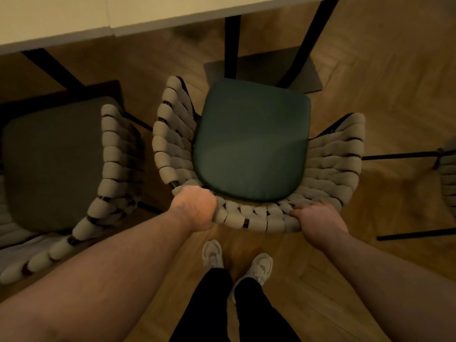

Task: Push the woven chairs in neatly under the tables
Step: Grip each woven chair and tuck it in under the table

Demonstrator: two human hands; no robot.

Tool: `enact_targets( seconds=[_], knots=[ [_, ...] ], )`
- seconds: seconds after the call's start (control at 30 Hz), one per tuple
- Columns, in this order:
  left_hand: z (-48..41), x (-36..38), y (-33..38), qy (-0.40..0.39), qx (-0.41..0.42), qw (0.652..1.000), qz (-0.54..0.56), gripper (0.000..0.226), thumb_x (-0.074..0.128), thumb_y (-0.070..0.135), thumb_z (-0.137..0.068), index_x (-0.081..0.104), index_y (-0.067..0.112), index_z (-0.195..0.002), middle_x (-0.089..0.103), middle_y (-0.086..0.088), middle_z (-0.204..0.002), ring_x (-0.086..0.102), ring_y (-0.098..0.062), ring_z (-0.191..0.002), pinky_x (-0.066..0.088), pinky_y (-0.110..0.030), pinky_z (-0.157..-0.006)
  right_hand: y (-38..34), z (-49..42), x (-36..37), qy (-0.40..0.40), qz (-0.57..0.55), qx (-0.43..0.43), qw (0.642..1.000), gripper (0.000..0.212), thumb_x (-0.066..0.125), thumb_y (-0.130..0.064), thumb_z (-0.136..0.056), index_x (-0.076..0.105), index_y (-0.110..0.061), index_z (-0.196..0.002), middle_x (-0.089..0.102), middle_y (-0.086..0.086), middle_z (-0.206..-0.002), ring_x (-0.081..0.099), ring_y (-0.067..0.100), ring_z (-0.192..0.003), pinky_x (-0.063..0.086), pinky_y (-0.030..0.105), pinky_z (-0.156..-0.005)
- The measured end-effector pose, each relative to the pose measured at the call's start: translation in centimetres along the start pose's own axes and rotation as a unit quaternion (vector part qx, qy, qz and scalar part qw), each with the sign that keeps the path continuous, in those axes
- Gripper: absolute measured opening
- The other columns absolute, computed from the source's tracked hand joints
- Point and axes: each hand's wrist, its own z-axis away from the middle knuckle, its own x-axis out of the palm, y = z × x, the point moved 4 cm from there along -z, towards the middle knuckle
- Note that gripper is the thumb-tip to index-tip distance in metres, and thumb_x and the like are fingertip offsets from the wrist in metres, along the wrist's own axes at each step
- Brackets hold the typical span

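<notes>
I stand behind the woven chair (259, 154), both hands on the curved top of its backrest. My left hand (195, 208) is closed in a fist around the padded rim at the back-left corner; my right hand (318, 220) is curled over the rim at the back-right, fingers (306, 208) spread across the weave. The chair's dark green seat cushion (251, 141) faces the pale table (103, 18), but the whole seat lies in the open, short of the table edge.

Directly ahead of the seat stand two black table legs (232, 45) rising from a flat dark base plate (308, 72) on the floor — the front of the cushion sits right at that plate and overlaps its near edge in my view, so the legs are squarely in the chair's line. To the left is a second woven chair (111, 154) with a duller green cushion, its armrest just beside my chair's left armrest with only a narrow gap between; another black leg (51, 67) runs slantwise above it. At the right edge I see a sliver of a third woven chair (447, 169) and thin black chair legs (399, 155), well apart from mine.

The wooden floor (382, 70) is laid in herringbone. My light sneakers (213, 253) and dark trousers (214, 304) show below, close behind the chair back. I can read no writing or brand anywhere; the picture is dim and soft.
</notes>
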Motion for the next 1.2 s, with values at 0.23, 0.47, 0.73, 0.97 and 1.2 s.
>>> enact_targets(
  seconds=[0.23,0.47,0.73,0.97,1.2],
  knots=[
    [-0.2,0.6,-3.5,-0.029,0.026,0.996,0.074,0.048,0.078,0.060,-0.084,0.067,0.038,-0.124,0.067,0.014,-0.097,0.065,-0.012,-0.094,0.058,-0.036,-0.091,-1.2,-2.6,-3.2,0.001,0.069,-0.006,0.998,0.046,0.052,-0.027,-0.109,0.053,-0.043,-0.152,0.059,-0.009,-0.153,0.052,0.021,-0.143,0.028,0.048,-0.127],
    [-0.5,2.5,-4.5,-0.040,-0.062,0.997,0.023,0.036,0.066,0.030,-0.097,0.063,0.037,-0.133,0.066,0.004,-0.113,0.063,-0.019,-0.105,0.053,-0.043,-0.102,-1.0,-3.7,-3.4,-0.030,0.061,-0.059,0.996,0.053,0.053,-0.022,-0.107,0.048,-0.041,-0.156,0.060,-0.007,-0.151,0.054,0.021,-0.139,0.033,0.046,-0.124],
    [-0.7,1.4,-2.2,-0.038,-0.092,0.992,0.081,0.031,0.069,0.034,-0.094,0.068,0.040,-0.125,0.066,0.010,-0.101,0.065,-0.014,-0.095,0.059,-0.038,-0.091,1.9,-4.9,-3.6,-0.045,0.076,-0.093,0.992,0.042,0.054,-0.018,-0.106,0.060,-0.040,-0.141,0.069,-0.008,-0.121,0.065,0.016,-0.112,0.053,0.035,-0.097],
    [-1.4,0.5,1.5,-0.045,-0.124,0.984,0.122,0.030,0.066,0.031,-0.093,0.068,0.038,-0.122,0.066,0.009,-0.099,0.064,-0.014,-0.091,0.060,-0.037,-0.089,6.1,-7.2,-4.6,-0.055,0.125,-0.116,0.984,0.041,0.055,-0.016,-0.105,0.063,-0.038,-0.139,0.069,-0.006,-0.122,0.066,0.017,-0.111,0.056,0.037,-0.100],
    [-1.6,-0.5,4.1,-0.043,-0.132,0.980,0.139,0.037,0.062,0.034,-0.091,0.068,0.039,-0.127,0.069,0.007,-0.101,0.064,-0.017,-0.090,0.059,-0.036,-0.082,8.2,-8.2,-5.5,-0.045,0.159,-0.131,0.978,0.049,0.059,-0.020,-0.106,0.055,-0.041,-0.150,0.065,-0.003,-0.141,0.060,0.022,-0.132,0.047,0.042,-0.115]
  ],
)
